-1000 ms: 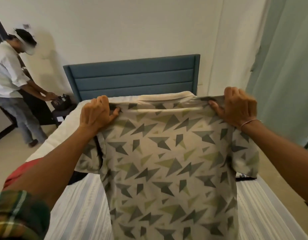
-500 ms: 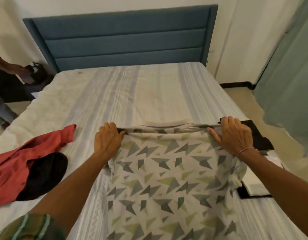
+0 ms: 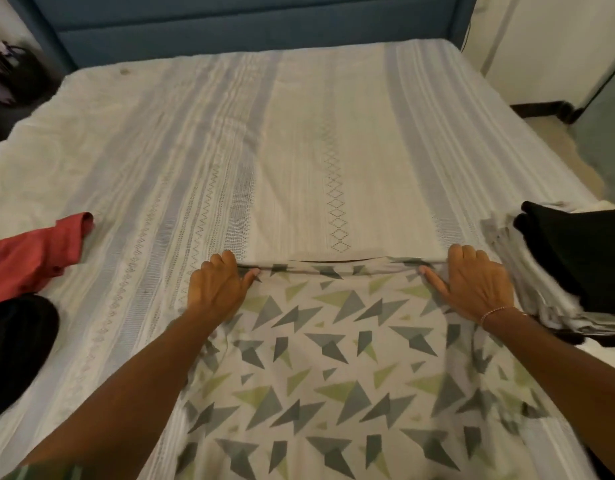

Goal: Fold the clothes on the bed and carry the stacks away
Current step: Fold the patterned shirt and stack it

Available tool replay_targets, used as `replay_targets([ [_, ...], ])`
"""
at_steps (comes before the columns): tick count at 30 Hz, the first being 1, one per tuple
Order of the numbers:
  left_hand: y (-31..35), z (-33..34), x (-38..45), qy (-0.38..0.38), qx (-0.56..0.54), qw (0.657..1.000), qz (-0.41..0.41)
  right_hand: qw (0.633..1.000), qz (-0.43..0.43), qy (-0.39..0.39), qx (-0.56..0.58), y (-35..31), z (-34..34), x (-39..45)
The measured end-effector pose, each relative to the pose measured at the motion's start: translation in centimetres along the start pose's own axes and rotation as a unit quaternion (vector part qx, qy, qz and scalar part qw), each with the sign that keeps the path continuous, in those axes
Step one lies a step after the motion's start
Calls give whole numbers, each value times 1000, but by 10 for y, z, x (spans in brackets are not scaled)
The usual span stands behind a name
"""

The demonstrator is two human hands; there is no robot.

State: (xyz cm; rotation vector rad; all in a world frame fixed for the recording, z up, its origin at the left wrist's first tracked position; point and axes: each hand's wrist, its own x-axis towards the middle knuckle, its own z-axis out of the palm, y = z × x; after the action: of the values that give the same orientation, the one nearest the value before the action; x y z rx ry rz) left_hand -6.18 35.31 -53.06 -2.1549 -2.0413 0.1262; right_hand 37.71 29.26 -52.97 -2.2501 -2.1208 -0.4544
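A striped bed (image 3: 299,150) with a blue headboard (image 3: 250,26) carries the triangle-print shirt (image 3: 333,368), spread at its near edge. Left hand (image 3: 218,289) and right hand (image 3: 475,284) each pinch a shoulder corner (thumbs on top); a red shirt (image 3: 32,254) lies left, folded clothes (image 3: 572,268) right.

No writing, label, brand or number can be read anywhere; the cloth bears only woven and printed patterns.
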Motion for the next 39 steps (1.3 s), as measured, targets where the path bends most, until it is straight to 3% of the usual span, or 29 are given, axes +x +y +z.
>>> replay_targets([
  [5,8,33,15,-59,-10,998,2,998,-3,-58,-10,-5,39,5],
  [9,13,46,27,-88,-53,994,-32,999,23,-49,8,-7,50,15],
  [16,18,41,38,85,-110,989,-46,986,117,22,115,2,53,30],
  [20,30,49,38,8,-63,998,10,995,65,-10,79,-3,73,20],
  [23,45,37,53,-17,-153,988,29,988,30,-11,149,-12,65,29],
  [25,59,25,68,-97,-249,964,9,962,36,-89,255,-31,55,45],
  [28,78,12,94,-241,-358,900,-54,877,137,-257,383,-61,39,81],
  [32,84,0,109,-324,-376,867,-49,815,141,-336,451,-65,33,110],
  [34,81,1,109,-290,-443,848,-24,799,126,-288,513,-59,38,111],
  [36,80,5,104,-192,-526,828,-9,785,123,-191,577,-59,41,104],
  [37,81,10,101,-140,-541,829,-4,788,121,-151,584,-61,44,98],
  [39,90,24,94,-69,-520,852,3,838,112,-99,524,-67,57,86],
])
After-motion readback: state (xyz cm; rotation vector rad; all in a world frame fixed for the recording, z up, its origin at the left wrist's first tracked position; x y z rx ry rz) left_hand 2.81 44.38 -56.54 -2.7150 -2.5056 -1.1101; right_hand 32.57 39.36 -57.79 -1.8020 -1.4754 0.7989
